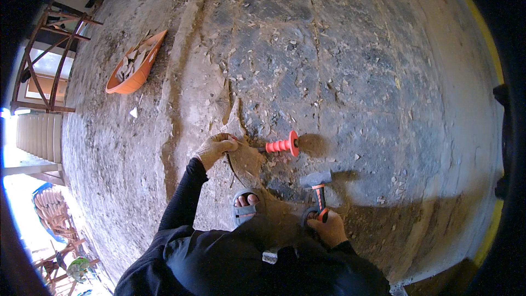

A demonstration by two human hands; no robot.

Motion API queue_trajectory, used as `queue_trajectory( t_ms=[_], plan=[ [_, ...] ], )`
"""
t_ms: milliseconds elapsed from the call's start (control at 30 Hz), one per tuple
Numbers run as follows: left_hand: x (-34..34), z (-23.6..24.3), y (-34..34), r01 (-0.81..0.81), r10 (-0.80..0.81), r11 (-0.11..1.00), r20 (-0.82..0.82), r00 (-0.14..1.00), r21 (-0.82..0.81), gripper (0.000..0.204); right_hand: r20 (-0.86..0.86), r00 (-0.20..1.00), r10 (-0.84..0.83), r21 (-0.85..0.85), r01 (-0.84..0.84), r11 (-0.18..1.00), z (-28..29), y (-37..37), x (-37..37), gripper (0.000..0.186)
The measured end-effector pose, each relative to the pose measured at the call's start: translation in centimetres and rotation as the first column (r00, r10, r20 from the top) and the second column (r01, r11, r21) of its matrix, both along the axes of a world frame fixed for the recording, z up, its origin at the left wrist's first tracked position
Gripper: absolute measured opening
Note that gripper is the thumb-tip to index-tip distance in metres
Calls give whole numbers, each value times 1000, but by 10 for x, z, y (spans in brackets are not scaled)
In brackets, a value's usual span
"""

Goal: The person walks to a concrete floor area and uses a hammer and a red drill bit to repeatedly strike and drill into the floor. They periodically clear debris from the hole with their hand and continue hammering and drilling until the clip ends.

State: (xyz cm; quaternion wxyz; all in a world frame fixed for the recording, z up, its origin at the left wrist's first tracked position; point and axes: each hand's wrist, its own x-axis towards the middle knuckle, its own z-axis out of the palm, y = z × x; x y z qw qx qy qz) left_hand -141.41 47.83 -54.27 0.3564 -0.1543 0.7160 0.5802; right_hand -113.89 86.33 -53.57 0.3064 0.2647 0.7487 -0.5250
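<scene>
Two tools, chisel (280, 145), hammer (316, 185), orange basin (135, 63)

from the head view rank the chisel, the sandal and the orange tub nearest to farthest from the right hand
Measured from the right hand, which grips a hammer:
1. Sandal, just to its left, by the knee.
2. Chisel, ahead and slightly left, lying on the floor beside the left hand.
3. Orange tub, far ahead to the left, filled with rubble.
</scene>
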Motion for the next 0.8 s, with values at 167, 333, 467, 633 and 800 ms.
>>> queue_trajectory(
  t_ms=[167, 333, 467, 633, 800],
  plan=[
    [-7, -1, -29, -97, 87, 993, 149, 985, 62, 18, 10, 1000, 4, -16, -4, 1000, -14, 2, 8, 35],
    [-3, -10, -58, -464, 395, 801, 250, 884, 378, 15, -27, 999, -18, -35, 17, 999, -14, 3, 8, 35],
    [2, -12, -50, -677, 612, 452, 350, 709, 581, 11, 73, 993, -88, -137, 97, 986, -7, 4, 4, 38],
    [-10, -18, -31, -801, 771, 123, 452, 448, 585, 6, -38, 998, -45, -44, 43, 998, -15, 7, 9, 38],
    [-55, -18, -80, -632, 669, -64, 504, 547, 772, 8, -20, 999, -47, -72, 45, 996, -39, 11, 21, 31]
  ],
)
